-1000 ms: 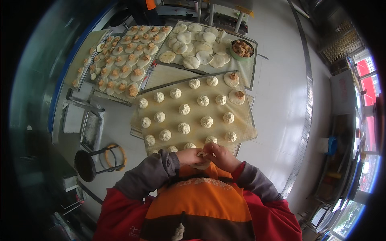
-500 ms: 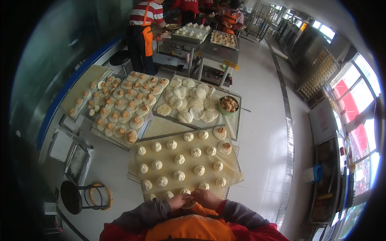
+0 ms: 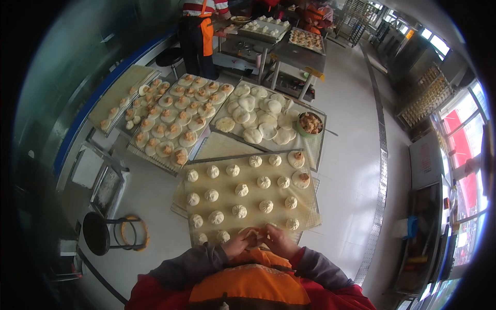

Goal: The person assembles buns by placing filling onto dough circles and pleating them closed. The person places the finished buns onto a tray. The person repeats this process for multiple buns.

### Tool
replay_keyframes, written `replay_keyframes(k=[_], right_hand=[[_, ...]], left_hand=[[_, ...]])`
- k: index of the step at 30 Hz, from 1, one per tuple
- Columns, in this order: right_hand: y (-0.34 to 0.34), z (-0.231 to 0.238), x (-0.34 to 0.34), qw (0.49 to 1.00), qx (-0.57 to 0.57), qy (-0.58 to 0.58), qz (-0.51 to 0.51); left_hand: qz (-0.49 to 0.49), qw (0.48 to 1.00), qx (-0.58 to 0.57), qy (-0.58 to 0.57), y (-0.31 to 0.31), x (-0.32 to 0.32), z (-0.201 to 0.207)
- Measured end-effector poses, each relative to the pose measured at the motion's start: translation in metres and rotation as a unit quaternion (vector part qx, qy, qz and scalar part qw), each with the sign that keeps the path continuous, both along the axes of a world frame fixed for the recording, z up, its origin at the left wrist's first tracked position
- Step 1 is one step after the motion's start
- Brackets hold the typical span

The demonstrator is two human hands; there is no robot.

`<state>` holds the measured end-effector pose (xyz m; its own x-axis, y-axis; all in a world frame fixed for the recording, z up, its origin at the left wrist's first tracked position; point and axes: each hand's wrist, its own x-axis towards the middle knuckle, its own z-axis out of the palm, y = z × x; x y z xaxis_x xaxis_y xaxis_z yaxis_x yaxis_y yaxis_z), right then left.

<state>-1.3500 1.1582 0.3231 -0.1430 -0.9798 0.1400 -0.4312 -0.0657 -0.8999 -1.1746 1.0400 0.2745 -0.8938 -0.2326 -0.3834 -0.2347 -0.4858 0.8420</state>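
My left hand [image 3: 239, 244] and my right hand [image 3: 279, 241] meet at the near edge of a mesh-lined tray [image 3: 226, 201]. Their fingertips pinch together around a filled dough wrapper, a bun being gathered, mostly hidden by the fingers. Pleated buns [image 3: 239, 211] stand in rows on this tray, just beyond my hands. At its far right corner lie two flat wrappers topped with filling, the nearer wrapper [image 3: 300, 179] below the other.
Behind stands a tray of overlapping plain wrappers [image 3: 252, 135] with a green bowl of filling [image 3: 311, 123]. Left of it, trays hold filled open wrappers [image 3: 165, 149]. A black stool [image 3: 96, 233] is at lower left. A person in an orange apron [image 3: 206, 36] stands at a far table [image 3: 297, 54].
The whole scene has shifted up and slightly right in the picture. Both hands keep hold of the dough at the tray's near edge, their fingers a little changed in pose.
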Motion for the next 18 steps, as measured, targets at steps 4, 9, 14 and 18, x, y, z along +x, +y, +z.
replay_keyframes(k=[4,9,14,18], right_hand=[[-0.004,0.006,-0.004,0.991,-0.003,0.128,0.044],[0.002,0.008,-0.002,0.990,0.130,-0.062,0.002],[0.007,0.005,0.001,0.992,0.074,0.078,0.067],[0.006,0.002,0.005,0.994,0.107,-0.027,0.009]], left_hand=[[-0.026,0.998,-0.058,0.012,0.003,-0.002,0.002],[-0.049,0.999,0.016,-0.013,0.003,0.000,0.003],[-0.154,0.985,0.004,-0.074,-0.003,-0.006,0.000],[-0.130,0.989,0.070,0.007,-0.009,-0.010,0.009]])
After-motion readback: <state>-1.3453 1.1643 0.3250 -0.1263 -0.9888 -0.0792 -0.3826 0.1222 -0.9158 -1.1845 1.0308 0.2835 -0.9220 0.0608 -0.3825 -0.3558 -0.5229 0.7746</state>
